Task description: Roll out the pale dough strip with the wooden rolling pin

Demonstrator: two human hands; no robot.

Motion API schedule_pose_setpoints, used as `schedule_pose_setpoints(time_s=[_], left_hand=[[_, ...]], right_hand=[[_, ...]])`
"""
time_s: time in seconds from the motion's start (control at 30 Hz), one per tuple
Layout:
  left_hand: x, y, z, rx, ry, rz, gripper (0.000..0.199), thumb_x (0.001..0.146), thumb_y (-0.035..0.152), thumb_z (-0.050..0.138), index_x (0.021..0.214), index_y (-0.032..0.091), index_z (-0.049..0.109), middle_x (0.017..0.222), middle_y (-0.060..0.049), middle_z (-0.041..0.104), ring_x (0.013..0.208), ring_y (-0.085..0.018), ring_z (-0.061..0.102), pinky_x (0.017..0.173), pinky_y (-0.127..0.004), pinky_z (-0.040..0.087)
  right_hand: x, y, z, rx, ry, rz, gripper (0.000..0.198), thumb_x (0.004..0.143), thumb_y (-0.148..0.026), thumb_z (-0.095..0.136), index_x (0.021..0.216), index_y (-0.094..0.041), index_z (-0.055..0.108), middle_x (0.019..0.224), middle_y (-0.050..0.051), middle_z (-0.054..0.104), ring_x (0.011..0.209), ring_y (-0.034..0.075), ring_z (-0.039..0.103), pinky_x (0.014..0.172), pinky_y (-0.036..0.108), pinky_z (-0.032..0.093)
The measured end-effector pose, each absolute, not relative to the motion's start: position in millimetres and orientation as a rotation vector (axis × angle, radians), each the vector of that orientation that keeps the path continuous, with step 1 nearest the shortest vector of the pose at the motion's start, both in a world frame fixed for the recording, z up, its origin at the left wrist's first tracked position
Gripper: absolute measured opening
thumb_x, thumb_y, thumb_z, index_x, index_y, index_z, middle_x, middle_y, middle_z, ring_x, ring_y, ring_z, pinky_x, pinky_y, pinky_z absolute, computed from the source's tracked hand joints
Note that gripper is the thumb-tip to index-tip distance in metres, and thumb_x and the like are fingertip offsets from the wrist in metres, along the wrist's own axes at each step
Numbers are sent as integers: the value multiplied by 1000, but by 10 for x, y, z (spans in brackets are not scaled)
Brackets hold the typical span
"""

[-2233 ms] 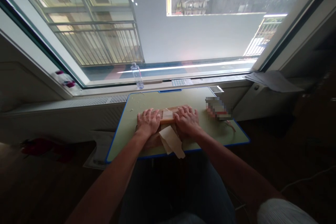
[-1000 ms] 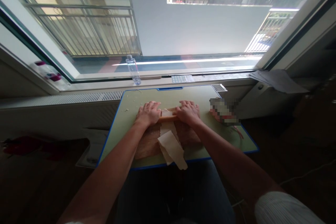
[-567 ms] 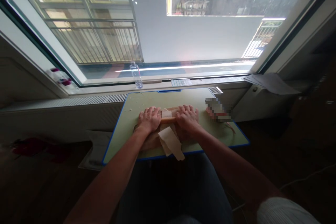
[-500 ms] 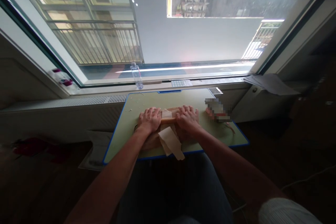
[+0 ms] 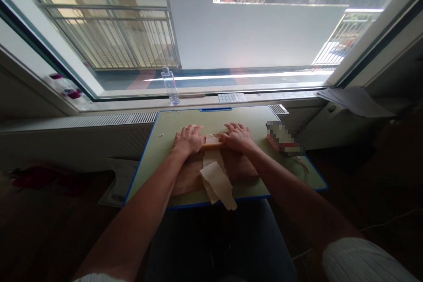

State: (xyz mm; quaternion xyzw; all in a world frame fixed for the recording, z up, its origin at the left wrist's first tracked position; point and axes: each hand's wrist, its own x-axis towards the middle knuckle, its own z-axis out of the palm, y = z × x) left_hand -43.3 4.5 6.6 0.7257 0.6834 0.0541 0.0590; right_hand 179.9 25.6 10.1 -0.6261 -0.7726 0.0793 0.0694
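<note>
A wooden rolling pin point(image 5: 213, 146) lies crosswise over a long strip of pale rolled dough point(image 5: 213, 157). My left hand point(image 5: 189, 140) rests on the pin's left part, fingers over it and thumb toward the middle. On its right part lies my right hand point(image 5: 238, 136), placed the same way. Both hands hide the pin's ends. Beneath is a brown wooden board point(image 5: 187, 178). The near end of the dough is folded over itself and hangs past the table's front edge.
The green table point(image 5: 150, 163) has a blue rim. At its right lies a blurred-out object point(image 5: 284, 139). On the windowsill stand a clear bottle point(image 5: 170, 86) and a flat white gridded item point(image 5: 231, 97); another bottle point(image 5: 66, 86) lies at left. Papers point(image 5: 358, 101) sit at right.
Both hands and the rolling pin have moved forward, away from me, along the dough. More of the board and dough shows on the near side. The camera view has tilted down slightly.
</note>
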Motion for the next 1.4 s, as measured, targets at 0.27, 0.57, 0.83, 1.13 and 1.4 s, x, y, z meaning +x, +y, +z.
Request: schedule_pose_setpoints(time_s=[0.27,0.57,0.83,1.13,1.4], left_hand=[[-475,374,56,2152,2113,185,57,103,40,37,157,27,53,164,-12,52,145,-32,52,121,-55,44],[-467,409,77,2136,2144,193,53,105,41,38,152,29,57,159,-11,56,143,-32,54,119,-52,46],[-405,53,119,2173,2135,171,54,105,42,37,154,30,56,163,-10,53,144,-32,53,121,-54,43],[-316,-398,106,2180,2210,216,54,106,43,33,154,32,56,163,-7,55,144,-30,53,120,-51,43],[-301,-583,36,2227,2249,310,54,107,45,33,151,33,61,160,-7,58,142,-30,54,122,-51,40]], right_hand=[[1738,616,108,-1928,-2217,313,67,101,-57,47,157,-21,53,164,14,52,150,34,44,123,56,33],[1735,604,115,-1953,-2176,321,64,101,-57,47,154,-22,58,159,15,57,146,35,47,122,55,32],[1766,210,111,-1931,-2198,210,64,102,-55,46,157,-23,54,162,13,54,148,34,44,122,53,33],[1786,-281,114,-1923,-2251,8,60,105,-47,40,157,-21,54,162,15,53,145,37,43,124,59,26],[1797,-498,95,-1885,-2216,-39,55,107,-43,35,152,-23,59,163,13,53,148,36,41,125,63,23]])
